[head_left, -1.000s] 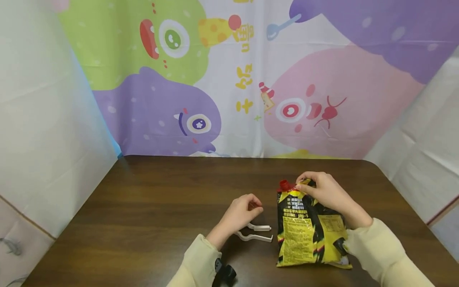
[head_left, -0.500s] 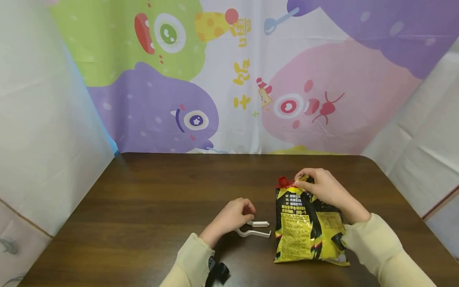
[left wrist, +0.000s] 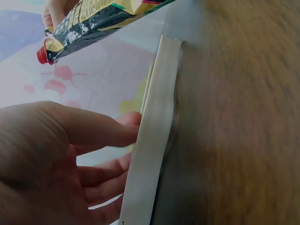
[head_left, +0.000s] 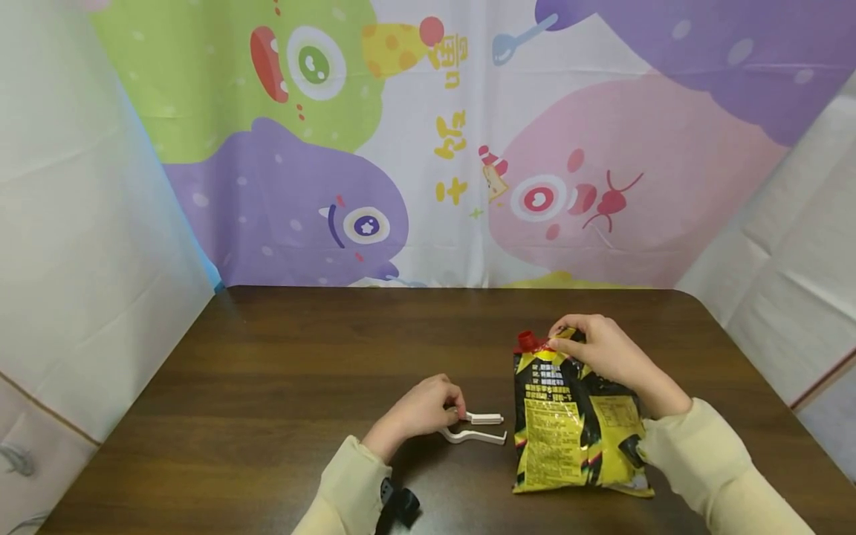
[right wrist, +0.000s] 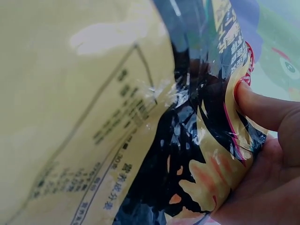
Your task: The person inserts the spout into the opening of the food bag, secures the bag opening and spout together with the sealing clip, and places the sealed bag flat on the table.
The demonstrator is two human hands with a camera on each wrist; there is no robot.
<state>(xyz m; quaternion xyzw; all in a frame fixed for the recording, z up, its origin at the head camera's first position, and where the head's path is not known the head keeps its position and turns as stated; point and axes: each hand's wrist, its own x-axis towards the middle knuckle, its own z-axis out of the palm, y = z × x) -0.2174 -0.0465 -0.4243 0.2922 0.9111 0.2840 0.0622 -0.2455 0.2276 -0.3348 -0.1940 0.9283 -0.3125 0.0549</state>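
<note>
"Two hands were at the brown table (head_left: 267, 386). What lay around them?"

"A patterned backdrop (head_left: 455, 245) hung behind, printed with green, purple and pink cartoon creatures, and a white sheet (head_left: 73, 223) rose on the left side. A black device (head_left: 404, 507) sat at the left sleeve (head_left: 348, 483)."

"And the things being handled?"

"The black-and-yellow pouch (head_left: 551, 438) stood on the right half, its red spout (head_left: 527, 342) at the top. The white clip (head_left: 475, 437) lay on the wood just beside it, its two arms spread and their tips towards the pouch."

"How were the hands?"

"The right hand (head_left: 602, 345) pinched the pouch's top edge next to the spout. The left hand (head_left: 417, 409) was bent and narrow, its fingers touching the clip; whether they had closed on it, I couldn't tell."

"Did anything get in the way?"

"The right sleeve (head_left: 695, 446) and a small dark piece (head_left: 630, 450) by its cuff covered the pouch's lower right side. The left hand hid the clip's rear end, so where the arms joined was out of sight."

"Anything unclear?"

"The pouch's small print blurred, even close up from the right wrist. A greyish object (head_left: 18, 459) at the far left edge was cut off and couldn't be made out."
</note>
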